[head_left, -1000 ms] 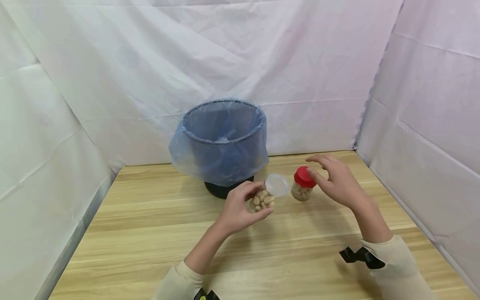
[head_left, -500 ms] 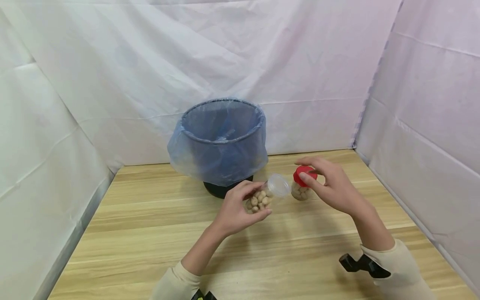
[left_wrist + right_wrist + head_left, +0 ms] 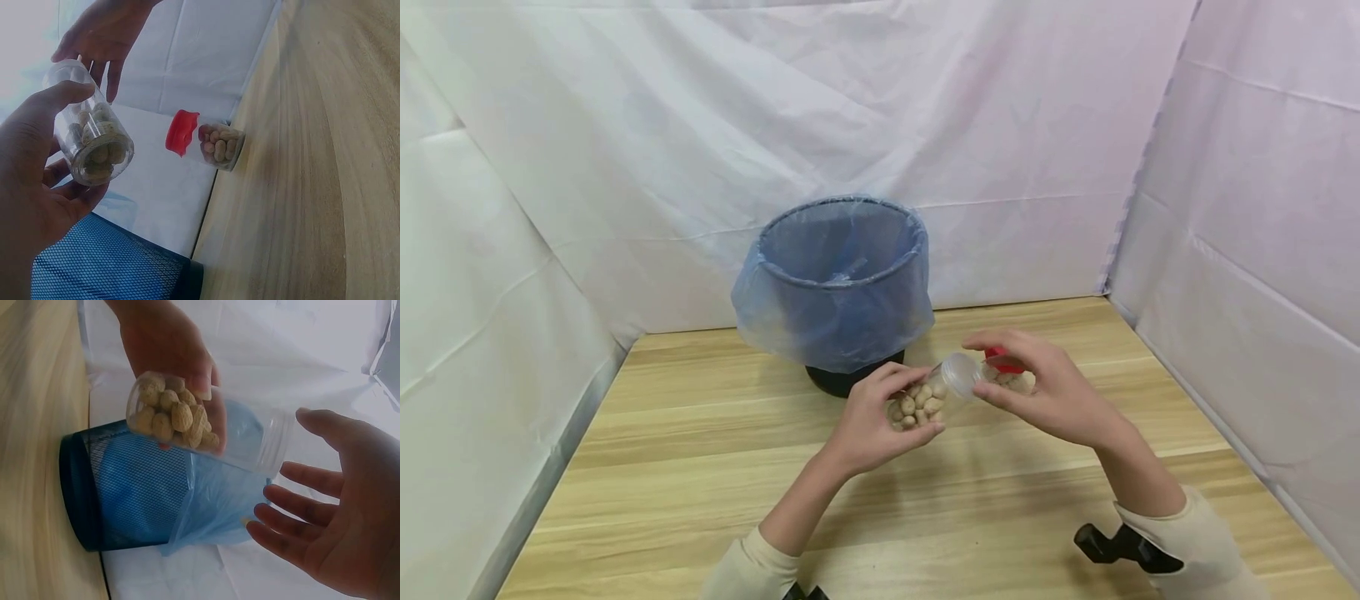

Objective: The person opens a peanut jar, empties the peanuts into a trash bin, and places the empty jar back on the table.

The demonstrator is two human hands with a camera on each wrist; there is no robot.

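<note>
A clear plastic jar (image 3: 958, 377) partly filled with peanuts (image 3: 181, 417) is held above the table in my left hand (image 3: 874, 427). It leans, with its round mouth toward the right. My right hand (image 3: 1054, 393) hovers at that mouth, thumb and fingers spread to either side of the rim; whether a fingertip touches it I cannot tell. Behind the right hand, a second jar (image 3: 220, 145) of peanuts with a red lid (image 3: 182, 132) stands upright on the table. In the head view the right hand covers part of it.
A dark mesh wastebasket (image 3: 134, 487) lined with a blue plastic bag (image 3: 842, 321) stands at the back of the wooden table (image 3: 700, 467), just beyond my left hand. White cloth (image 3: 700, 125) hangs behind the table and along both sides.
My right hand has moved left, from beside the red-lidded jar to the mouth of the jar in my left hand. The left hand has stayed nearly still, holding its jar.
</note>
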